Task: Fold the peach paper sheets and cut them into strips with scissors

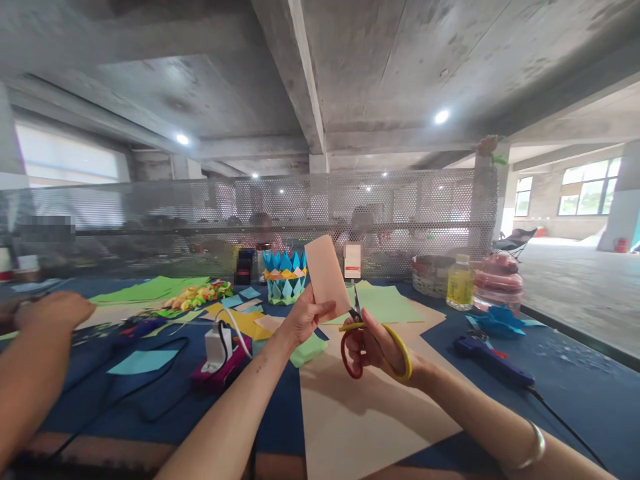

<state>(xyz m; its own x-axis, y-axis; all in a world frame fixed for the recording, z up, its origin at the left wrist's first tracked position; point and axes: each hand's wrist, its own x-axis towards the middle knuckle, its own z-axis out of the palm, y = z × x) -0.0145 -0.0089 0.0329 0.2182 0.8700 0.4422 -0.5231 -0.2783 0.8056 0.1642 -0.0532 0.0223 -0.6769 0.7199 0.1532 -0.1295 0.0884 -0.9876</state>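
My left hand (306,313) pinches the lower edge of a folded-looking piece of peach paper (326,270), held up above the table. In my right hand (373,343) is a pair of scissors (404,350) with yellow and red handles, fingers through the loops. The dark blades point upward at the paper's lower right edge; whether they touch it I cannot tell. Below both hands lies a large peach sheet (370,413), with a light green sheet (387,301) at its far end. A small green paper piece (309,350) rests under my left wrist.
A purple power strip (220,373) with a white plug and cables sits left. Behind stands a blue, folded-paper basket (285,277). At right are a blue glue gun (495,360), a yellow bottle (460,283) and a pink container (497,280). Another person's arm (45,360) reaches in at far left.
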